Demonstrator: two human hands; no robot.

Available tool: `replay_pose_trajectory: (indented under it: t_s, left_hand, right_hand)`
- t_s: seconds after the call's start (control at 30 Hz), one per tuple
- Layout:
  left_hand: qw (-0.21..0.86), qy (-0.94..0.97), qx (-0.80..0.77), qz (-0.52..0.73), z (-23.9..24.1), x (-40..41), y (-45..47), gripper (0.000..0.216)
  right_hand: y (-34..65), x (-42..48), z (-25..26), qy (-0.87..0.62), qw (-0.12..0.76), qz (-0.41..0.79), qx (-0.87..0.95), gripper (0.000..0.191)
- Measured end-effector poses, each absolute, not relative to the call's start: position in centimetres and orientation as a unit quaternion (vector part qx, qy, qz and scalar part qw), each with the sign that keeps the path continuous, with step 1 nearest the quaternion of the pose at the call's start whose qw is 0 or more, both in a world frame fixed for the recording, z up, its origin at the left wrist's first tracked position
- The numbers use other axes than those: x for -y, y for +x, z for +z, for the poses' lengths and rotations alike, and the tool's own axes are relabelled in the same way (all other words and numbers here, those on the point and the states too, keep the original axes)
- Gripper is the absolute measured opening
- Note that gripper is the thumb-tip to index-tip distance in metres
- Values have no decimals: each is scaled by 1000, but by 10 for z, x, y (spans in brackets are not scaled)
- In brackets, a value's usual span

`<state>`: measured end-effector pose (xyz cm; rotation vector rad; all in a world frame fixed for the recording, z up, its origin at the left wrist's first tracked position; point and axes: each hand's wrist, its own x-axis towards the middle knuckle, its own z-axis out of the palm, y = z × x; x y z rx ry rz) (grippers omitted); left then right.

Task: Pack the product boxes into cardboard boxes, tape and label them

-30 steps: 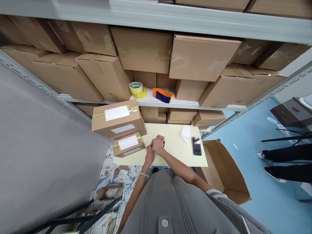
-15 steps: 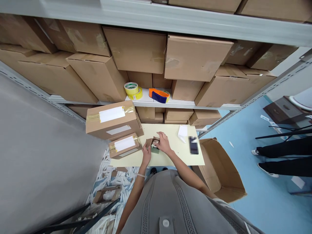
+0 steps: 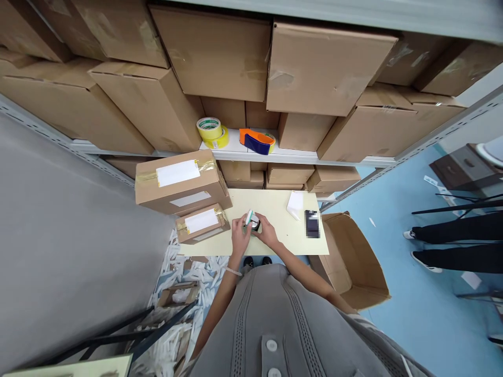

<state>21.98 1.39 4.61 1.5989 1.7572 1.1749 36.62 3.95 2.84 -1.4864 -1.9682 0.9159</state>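
My left hand (image 3: 239, 235) and my right hand (image 3: 267, 233) meet over the pale yellow table (image 3: 275, 207). Between them they hold a small item (image 3: 252, 220), white and green on top and dark below; both hands are closed round it. Just left of my left hand lies a small taped carton with a white label (image 3: 201, 224). Behind it a larger labelled carton (image 3: 181, 180) rests on the table's left end.
A white paper (image 3: 295, 204) and a dark phone-like object (image 3: 312, 223) lie on the table's right part. An open cardboard box (image 3: 353, 262) stands on the floor at right. Tape rolls (image 3: 212, 132) and a tape dispenser (image 3: 257, 140) sit on the shelf. Another person's legs (image 3: 451, 246) are far right.
A second ago both hands were closed over a small brown box on the table. They then opened it, and now they hold a white-and-green item lifted between them.
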Motion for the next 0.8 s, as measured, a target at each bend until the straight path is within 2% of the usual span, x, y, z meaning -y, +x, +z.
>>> replay_pose_trajectory:
  t_s: [0.17,0.37,0.67,0.8]
  left_hand:
    - [189,687,-627,315,52,-16,231,53]
    - [179,702,-648,234,42,-19,244,54]
    - [135,730,-649,168,40,-17,244,50]
    - [116,730,-655,156,43,-17,246,49]
  right_hand:
    - [363,-39,10,-567,299,385,665,93]
    - [362,-39,4,-563,312,366,672,76]
    - [365,-40,9,-552,297,331,706,72]
    - [364,-44,7,-571,267,320,707,61]
